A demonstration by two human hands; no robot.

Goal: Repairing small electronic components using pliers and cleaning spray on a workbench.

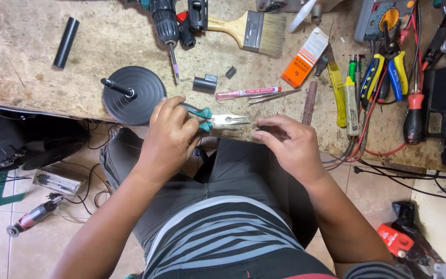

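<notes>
Both hands work at the counter's point(78, 46) front edge: the left hand point(169, 137) is closed around teal-handled long-nose pliers point(218, 120), their jaws pointing at a small dark part point(270, 129) pinched in the right hand point(290, 144). By my judgement, gripping that part needs steady, careful alignment.

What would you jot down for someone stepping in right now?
Left hand: grips pliers by the teal handles, jaws pointing right.
Right hand: pinches a small dark part at the bench edge, just off the plier tips.
Nearby: black round base, drill, brush, pink marker.
Done: pliers and part are in hand.
Left: the tips have not yet reached the part.
</notes>
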